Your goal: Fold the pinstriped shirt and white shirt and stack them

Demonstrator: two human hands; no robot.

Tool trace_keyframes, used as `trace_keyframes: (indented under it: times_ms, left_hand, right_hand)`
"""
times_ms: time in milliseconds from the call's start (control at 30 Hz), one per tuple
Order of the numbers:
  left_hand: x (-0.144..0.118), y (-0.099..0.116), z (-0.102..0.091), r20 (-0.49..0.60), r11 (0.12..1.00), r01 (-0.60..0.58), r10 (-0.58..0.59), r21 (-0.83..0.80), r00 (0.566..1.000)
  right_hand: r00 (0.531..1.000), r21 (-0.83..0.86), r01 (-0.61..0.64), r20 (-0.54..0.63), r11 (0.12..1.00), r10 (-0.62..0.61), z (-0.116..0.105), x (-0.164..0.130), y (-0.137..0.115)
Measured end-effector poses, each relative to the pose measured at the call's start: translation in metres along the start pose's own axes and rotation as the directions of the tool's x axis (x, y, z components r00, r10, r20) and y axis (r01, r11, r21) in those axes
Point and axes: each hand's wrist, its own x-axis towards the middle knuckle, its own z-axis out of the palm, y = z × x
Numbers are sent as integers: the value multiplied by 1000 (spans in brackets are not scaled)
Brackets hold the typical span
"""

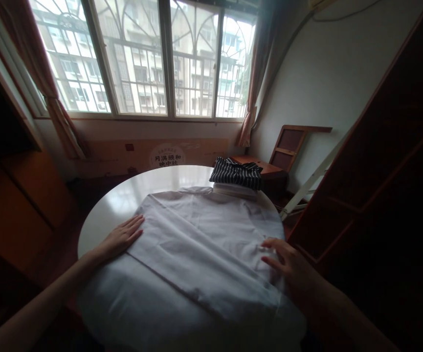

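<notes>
A white shirt [200,234] is spread over the round table, its collar toward the window and one sleeve laid slantwise across its body. The lower part of the shirt drapes toward me over the near edge. My left hand [123,235] lies flat at the shirt's left fold, fingers stretched out and holding nothing. At the right side of the shirt, my right hand [286,259] rests with fingers apart and bent, the fingertips at the cloth. Just beyond the collar sits a black-and-white striped folded garment [236,173] on top of pale folded cloth [235,190].
The white round table [101,220] shows bare at its far left. Behind it stand a long printed cardboard panel [123,155] and a barred window [134,58]. A wooden chair [288,146] is at the far right, near a large dark red wooden panel [358,195].
</notes>
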Motion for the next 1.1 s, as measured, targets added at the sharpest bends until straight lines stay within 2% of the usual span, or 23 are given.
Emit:
trace_keyframes:
  times_ms: [33, 100, 167, 233, 300, 367, 433, 500, 700, 800, 867, 967, 1033, 1100]
  left_hand:
    - [-6, -2, -1, 20, 1000, 4, -4, -4, 1000]
    - [-12, -2, -4, 39, 1000, 6, -6, -17, 999]
    - [-14, 1, -8, 22, 1000, 10, -9, -28, 1000]
    - [-15, 5, -12, -74, 997, 74, -75, -15, 994]
    - [-18, 8, -16, -220, 976, 220, -214, 5, 952]
    - [-21, 8, -19, -296, 927, 376, -360, -5, 885]
    - [-23, 6, -20, -251, 889, 457, -449, -31, 857]
    - [-23, 3, -21, -168, 879, 473, -477, -66, 863]
    - [-15, -9, -22, -33, 825, 526, -544, -207, 839]
    - [-13, -11, -21, -16, 804, 559, -574, -204, 819]
    - [-13, -8, -20, -105, 829, 535, -553, -160, 826]
    - [-18, 0, -17, -279, 925, 368, -380, -96, 882]
    - [-23, 5, -14, -288, 965, 248, -263, -88, 921]
    - [-28, 8, -11, -221, 981, 171, -187, -93, 957]
  right_hand:
    - [998, 12, 59, -22, 998, -58, 4, 4, 3]
    - [989, 2, 145, 10, 989, -145, 14, 9, 9]
    - [986, -50, 161, 61, 986, -158, 21, 13, 10]
    - [992, -100, 125, 42, 987, -121, 25, 16, 6]
    - [997, -102, 75, -12, 992, -76, 25, 20, -4]
    - [999, -66, 42, 5, 997, -41, 25, 24, -18]
    - [994, -24, 32, 101, 999, -30, 26, 27, -32]
    - [985, -6, 31, 171, 999, -30, 28, 28, -43]
    - [975, 33, 45, 217, 998, -51, 31, 29, -51]
    - [975, 41, 53, 212, 998, -61, 31, 29, -51]
    - [977, 56, 51, 206, 997, -61, 29, 27, -47]
    - [992, 110, -54, 123, 992, 40, 22, 20, -26]
    - [979, 170, -199, -12, 965, 204, 17, 9, 0]
    - [924, 240, -318, -139, 917, 357, 16, -5, 27]
